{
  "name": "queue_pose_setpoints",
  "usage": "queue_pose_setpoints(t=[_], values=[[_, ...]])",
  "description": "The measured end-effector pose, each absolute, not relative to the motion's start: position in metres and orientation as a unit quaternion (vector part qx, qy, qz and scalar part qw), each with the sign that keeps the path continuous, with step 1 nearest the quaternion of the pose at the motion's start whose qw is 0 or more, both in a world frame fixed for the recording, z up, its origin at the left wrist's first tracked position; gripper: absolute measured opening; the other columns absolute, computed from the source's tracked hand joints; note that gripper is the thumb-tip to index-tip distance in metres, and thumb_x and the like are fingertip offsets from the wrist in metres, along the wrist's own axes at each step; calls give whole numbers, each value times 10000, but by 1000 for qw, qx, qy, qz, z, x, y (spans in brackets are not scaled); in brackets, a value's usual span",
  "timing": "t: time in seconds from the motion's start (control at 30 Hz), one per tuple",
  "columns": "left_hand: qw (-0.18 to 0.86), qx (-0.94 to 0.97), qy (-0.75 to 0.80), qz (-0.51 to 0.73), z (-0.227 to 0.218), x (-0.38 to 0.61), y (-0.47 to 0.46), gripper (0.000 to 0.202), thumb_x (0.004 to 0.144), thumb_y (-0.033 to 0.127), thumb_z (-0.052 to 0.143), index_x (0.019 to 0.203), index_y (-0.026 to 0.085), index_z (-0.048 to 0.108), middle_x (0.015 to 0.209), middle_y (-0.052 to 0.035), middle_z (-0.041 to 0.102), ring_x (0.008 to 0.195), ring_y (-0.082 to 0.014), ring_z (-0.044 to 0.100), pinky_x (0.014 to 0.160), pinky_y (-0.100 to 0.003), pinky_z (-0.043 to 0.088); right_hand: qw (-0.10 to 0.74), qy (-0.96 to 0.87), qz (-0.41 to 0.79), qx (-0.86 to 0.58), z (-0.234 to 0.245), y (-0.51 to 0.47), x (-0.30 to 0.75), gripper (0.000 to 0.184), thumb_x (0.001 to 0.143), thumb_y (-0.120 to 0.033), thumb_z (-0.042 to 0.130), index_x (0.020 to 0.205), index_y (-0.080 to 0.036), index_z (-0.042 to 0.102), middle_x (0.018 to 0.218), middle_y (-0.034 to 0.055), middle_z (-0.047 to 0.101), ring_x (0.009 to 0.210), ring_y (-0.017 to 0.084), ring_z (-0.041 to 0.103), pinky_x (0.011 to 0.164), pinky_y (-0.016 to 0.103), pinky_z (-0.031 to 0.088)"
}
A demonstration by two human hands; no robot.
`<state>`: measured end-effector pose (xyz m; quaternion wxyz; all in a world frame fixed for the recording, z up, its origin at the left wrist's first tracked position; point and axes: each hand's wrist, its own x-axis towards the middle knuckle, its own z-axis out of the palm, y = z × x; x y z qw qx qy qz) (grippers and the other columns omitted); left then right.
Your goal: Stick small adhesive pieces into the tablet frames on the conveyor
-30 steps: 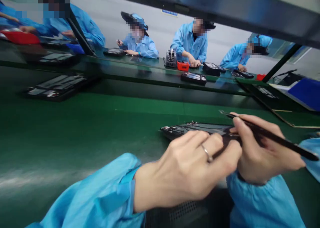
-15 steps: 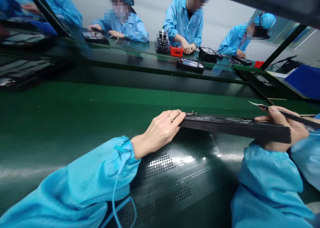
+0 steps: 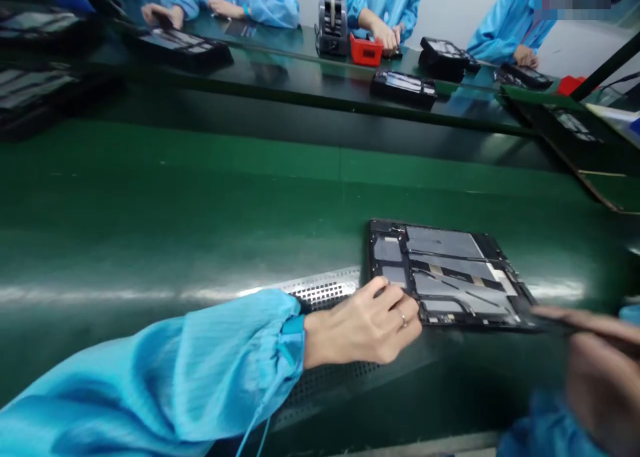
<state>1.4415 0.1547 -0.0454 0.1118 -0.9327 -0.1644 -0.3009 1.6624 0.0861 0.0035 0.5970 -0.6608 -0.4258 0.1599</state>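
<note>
Open device: black frame, matt, plastic-looking; the grey panels inside are smooth with a dull sheen. Work surface: green, smooth, semi-glossy — light smears across it in pale streaks. Patterned sheet: glossy, film-like; material uncertain. Sleeve: thin blue cloth, softly creased, slight sheen. Ring: polished metal. Red bin: smooth — plastic by its look.

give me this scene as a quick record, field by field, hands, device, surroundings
left hand: ring on one finger, fingers at the near left corner of the opened device
right hand: blurred, by the device's near right corner; grip unclear
opened device: face up, grey panels and dark strips showing
work surface: green bench
beside left wrist: perforated patch, partly covered by the sleeve
far bench: red bin, co-worker's hands just right of it
</note>
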Motion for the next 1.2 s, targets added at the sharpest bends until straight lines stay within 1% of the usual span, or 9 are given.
queue_pose_setpoints(t=[0.07, 0.13, 0.2, 0.33, 0.57, 0.7, 1.0, 1.1, 1.2], values=[[100, -931, -164, -309, -57, 1442, 151, 227, 853, 43, 386, 734, 141, 552, 715, -23, 584, 598, -129, 491, 668, -299, 485, 547, -467, 293, -630, -11, 68, 1634, 28, 635, -258, 711, 660, -268, 703, 684, 30, 685, 682, 238, 658, 638, 357, 551], [95, -929, -163, -317, -68, 1442, 150, 229, 853, 48, 385, 730, 155, 546, 707, -4, 583, 623, -131, 511, 799, -350, 488, 473, -473, 410, -621, -28, 59, 1612, 37, 666, -240, 699, 692, -227, 721, 719, 40, 699, 705, 219, 663, 616, 288, 540], [97, -926, -167, -325, -76, 1442, 151, 215, 854, 59, 391, 743, 157, 547, 715, -3, 590, 659, -143, 534, 904, -418, 451, 439, -437, 450, -644, -44, 56, 1599, 68, 680, -272, 697, 687, -208, 719, 734, 30, 700, 716, 200, 658, 640, 257, 524], [108, -920, -179, -331, -83, 1441, 152, 168, 836, 63, 411, 775, 147, 544, 754, -31, 605, 711, -177, 564, 931, -484, 428, 448, -396, 425, -679, -61, 61, 1595, 99, 662, -298, 721, 692, -204, 713, 720, 1, 692, 670, 164, 631, 664, 245, 498], [113, -922, -183, -323, -82, 1440, 150, 136, 835, 69, 423, 802, 155, 524, 767, -26, 600, 693, -157, 557, 935, -455, 436, 441, -402, 413, -688, -68, 62, 1600, 161, 637, -343, 732, 668, -186, 716, 700, 19, 688, 646, 183, 617, 633, 276, 486], [112, -923, -187, -317, -83, 1440, 149, 114, 836, 88, 438, 802, 167, 513, 775, -16, 593, 701, -145, 549, 959, -456, 418, 437, -407, 408, -691, -66, 62, 1597, 157, 655, -343, 714, 671, -187, 711, 700, 15, 683, 649, 180, 610, 658, 283, 485], [106, -922, -183, -326, -86, 1441, 150, 141, 842, 85, 413, 797, 163, 522, 775, -26, 600, 697, -151, 552, 953, -455, 426, 439, -413, 428, -674, -69, 67, 1603, 114, 627, -301, 732, 637, -187, 724, 677, 34, 687, 624, 187, 622, 586, 266, 504], [98, -921, -183, -330, -86, 1441, 150, 150, 845, 83, 409, 792, 162, 526, 774, -30, 605, 692, -152, 557, 939, -448, 442, 458, -404, 443, -657, -68, 70, 1607, 110, 593, -282, 754, 620, -179, 727, 640, 51, 682, 563, 191, 625, 496, 253, 507], [93, -920, -185, -333, -84, 1440, 150, 164, 843, 74, 408, 785, 164, 533, 775, -28, 608, 692, -147, 564, 949, -444, 441, 492, -392, 443, -639, -58, 71, 1611, 79, 617, -266, 736, 637, -190, 728, 621, 50, 680, 545, 187, 629, 506, 258, 530]])
